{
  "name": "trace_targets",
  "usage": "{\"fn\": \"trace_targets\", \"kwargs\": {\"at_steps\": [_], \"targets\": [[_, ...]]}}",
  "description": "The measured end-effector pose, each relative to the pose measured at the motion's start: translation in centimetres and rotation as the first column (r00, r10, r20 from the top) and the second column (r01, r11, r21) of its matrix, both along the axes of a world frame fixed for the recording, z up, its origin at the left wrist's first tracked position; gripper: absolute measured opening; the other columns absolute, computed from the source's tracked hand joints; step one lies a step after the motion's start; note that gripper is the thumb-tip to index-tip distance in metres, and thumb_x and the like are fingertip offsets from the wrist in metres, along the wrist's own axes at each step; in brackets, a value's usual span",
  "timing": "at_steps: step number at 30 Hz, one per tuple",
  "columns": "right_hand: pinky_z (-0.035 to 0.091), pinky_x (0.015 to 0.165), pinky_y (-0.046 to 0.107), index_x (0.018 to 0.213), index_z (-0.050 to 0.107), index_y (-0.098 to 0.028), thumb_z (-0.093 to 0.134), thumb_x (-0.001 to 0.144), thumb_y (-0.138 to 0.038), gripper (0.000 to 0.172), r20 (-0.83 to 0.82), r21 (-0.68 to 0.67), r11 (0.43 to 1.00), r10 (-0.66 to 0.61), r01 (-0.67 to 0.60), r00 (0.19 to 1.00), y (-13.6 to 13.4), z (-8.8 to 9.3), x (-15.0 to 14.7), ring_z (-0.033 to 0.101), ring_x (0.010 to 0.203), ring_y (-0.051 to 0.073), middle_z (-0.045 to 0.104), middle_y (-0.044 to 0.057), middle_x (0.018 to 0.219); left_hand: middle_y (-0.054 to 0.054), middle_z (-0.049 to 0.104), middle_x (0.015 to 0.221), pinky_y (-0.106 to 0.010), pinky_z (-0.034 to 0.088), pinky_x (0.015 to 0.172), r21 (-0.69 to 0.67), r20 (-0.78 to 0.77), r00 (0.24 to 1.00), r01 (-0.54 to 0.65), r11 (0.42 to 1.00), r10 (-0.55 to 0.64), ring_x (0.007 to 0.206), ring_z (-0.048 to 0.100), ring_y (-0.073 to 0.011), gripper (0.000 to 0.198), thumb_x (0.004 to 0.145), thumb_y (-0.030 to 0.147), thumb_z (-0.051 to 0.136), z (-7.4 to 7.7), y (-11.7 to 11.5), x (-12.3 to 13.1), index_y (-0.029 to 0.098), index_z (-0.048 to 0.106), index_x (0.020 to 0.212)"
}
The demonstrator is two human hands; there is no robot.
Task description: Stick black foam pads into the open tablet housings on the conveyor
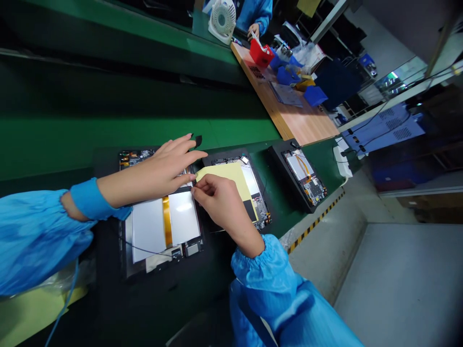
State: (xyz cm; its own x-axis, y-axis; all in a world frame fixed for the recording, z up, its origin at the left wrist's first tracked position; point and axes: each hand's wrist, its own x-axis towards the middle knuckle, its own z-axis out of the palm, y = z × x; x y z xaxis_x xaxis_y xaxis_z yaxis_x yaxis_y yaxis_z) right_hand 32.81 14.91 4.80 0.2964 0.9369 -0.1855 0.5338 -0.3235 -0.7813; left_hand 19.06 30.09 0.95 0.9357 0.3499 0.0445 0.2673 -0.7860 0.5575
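My left hand [173,166] stretches over an opened tablet-like device [184,212], fingers spread. A small black piece [198,140] that looks like tape is at one of its fingertips. My right hand [222,200] is closed in a pinch at the device's right edge, close to my left thumb; what it pinches is too small to make out. The device shows silver battery packs, an orange ribbon cable [167,221] and a thin black wire. A yellow sheet [233,173] with black patches lies on a second opened device [255,185], partly behind my right hand.
A third opened device [302,168] rests on a black block to the right. Behind it, a wooden table [289,120] bears red and blue bins. A white fan [222,20] and another person's hand [253,31] are at the back. Yellow sheets [32,313] lie lower left.
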Motion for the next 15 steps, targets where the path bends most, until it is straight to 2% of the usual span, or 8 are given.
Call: {"fn": "trace_targets", "kwargs": {"at_steps": [5, 9, 12, 15], "targets": [[0.043, 0.066, 0.026, 0.071, 0.058, -0.021, 0.06, 0.089, -0.007, 0.023, 0.095, -0.001, 1.0, 0.01, -0.01, 0.995, 0.4, 0.2, 0.0, 0.061, 0.068, 0.016, 0.066, 0.0, 0.069, -0.018, 0.025, 0.176, -0.066, 0.024, 0.129, -0.052, -0.028, 0.999, -0.019, 0.998, 0.017, 0.165, 0.008, -0.0417, 0.078, 0.103, 0.07, 0.029, 0.4, 0.1, 0.1, 0.02, 0.045, 0.16], [0.043, 0.067, 0.027, 0.071, 0.057, -0.021, 0.06, 0.089, -0.008, 0.022, 0.161, -0.006, 1.0, 0.024, -0.023, 0.987, 0.7, -0.1, 0.0, 0.063, 0.069, 0.016, 0.068, 0.001, 0.072, -0.016, 0.03, 0.174, -0.065, 0.025, 0.129, -0.028, 0.03, 0.999, -0.016, 0.999, 0.016, 0.165, 0.013, -0.0414, 0.068, 0.103, 0.06, 0.036, 0.5, -0.4, -0.1, 0.022, 0.046, 0.159], [0.041, 0.064, 0.027, 0.07, 0.055, -0.022, 0.062, 0.089, -0.013, 0.022, 0.173, 0.008, 0.999, 0.032, -0.034, 0.984, 0.9, -0.2, 0.1, 0.06, 0.067, 0.016, 0.066, 0.0, 0.07, -0.013, 0.036, 0.171, -0.068, 0.017, 0.131, 0.051, 0.116, 0.993, 0.026, 0.998, -0.032, 0.164, 0.015, -0.0413, 0.06, 0.104, 0.048, 0.04, 0.6, -1.0, -0.5, 0.025, 0.047, 0.159], [0.04, 0.063, 0.028, 0.072, 0.055, -0.022, 0.063, 0.086, -0.011, 0.019, 0.171, -0.02, 0.999, 0.04, -0.037, 0.984, 1.1, -0.2, 0.2, 0.06, 0.066, 0.016, 0.067, 0.0, 0.071, -0.01, 0.037, 0.17, -0.072, 0.01, 0.13, 0.098, 0.15, 0.985, 0.067, 0.993, -0.081, 0.164, 0.014, -0.0415, 0.062, 0.101, 0.039, 0.043, 0.6, -1.2, -0.9, 0.029, 0.042, 0.162]]}}
